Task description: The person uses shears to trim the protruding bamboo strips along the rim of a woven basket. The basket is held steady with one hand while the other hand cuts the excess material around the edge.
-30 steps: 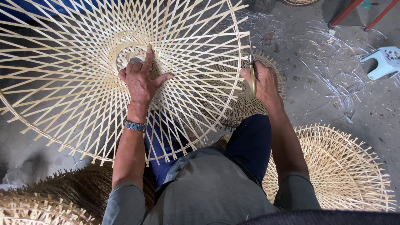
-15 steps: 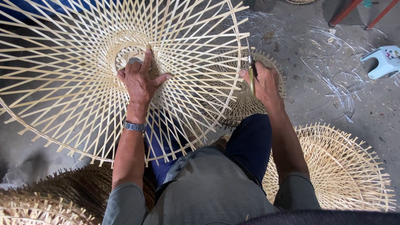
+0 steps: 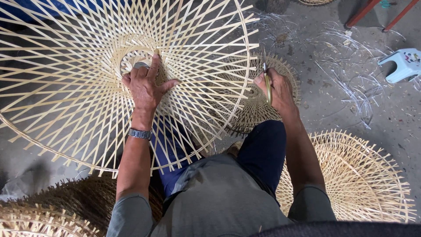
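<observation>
Grey concrete floor strewn with thin pale shavings fills the background, seen from above a seated person's lap. Across the knees lies a large round bamboo lattice frame, its flat strips crossing in a starburst around an open ring at the centre. Left hand, with a metal wristwatch on the wrist, presses flat on the lattice beside that ring, fingers spread, gripping nothing. Right hand is clenched around a slim tool with a yellowish handle, held just past the frame's right rim. Finished woven frames lie on the floor at right and lower left. One small pale blue plastic stool stands at far right
</observation>
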`<state>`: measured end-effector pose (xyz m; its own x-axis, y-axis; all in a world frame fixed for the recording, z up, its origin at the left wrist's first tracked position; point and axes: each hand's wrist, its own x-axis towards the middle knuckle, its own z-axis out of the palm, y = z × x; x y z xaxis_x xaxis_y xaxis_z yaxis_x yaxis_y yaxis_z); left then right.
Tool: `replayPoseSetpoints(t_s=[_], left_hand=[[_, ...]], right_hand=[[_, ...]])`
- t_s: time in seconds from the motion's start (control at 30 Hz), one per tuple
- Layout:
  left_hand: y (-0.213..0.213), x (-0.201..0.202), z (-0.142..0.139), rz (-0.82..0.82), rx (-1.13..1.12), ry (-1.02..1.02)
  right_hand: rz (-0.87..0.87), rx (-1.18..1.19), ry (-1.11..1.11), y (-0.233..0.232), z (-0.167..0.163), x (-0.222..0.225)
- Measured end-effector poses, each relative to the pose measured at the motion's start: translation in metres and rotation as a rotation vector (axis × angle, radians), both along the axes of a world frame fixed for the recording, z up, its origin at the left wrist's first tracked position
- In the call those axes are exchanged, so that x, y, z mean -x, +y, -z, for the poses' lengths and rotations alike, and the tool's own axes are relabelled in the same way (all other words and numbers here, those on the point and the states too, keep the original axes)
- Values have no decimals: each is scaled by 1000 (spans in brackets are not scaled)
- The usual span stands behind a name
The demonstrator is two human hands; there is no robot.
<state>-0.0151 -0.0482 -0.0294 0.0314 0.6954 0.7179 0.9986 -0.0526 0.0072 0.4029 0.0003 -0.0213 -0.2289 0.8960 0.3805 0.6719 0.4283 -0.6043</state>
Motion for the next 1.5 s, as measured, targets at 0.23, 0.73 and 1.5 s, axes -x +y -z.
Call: replayPoseSetpoints(t_s=[0.23,0.73,1.5], left_hand=[[-5,-5,-2,26,-13,16],[-5,-7,-5,24,-20,27],[-21,-6,-23,50,14,29]], right_hand=[[12,61,-28,7,-8,10],[-90,-123,127,15,8,4],[-126,-2,63,7,-3,3]])
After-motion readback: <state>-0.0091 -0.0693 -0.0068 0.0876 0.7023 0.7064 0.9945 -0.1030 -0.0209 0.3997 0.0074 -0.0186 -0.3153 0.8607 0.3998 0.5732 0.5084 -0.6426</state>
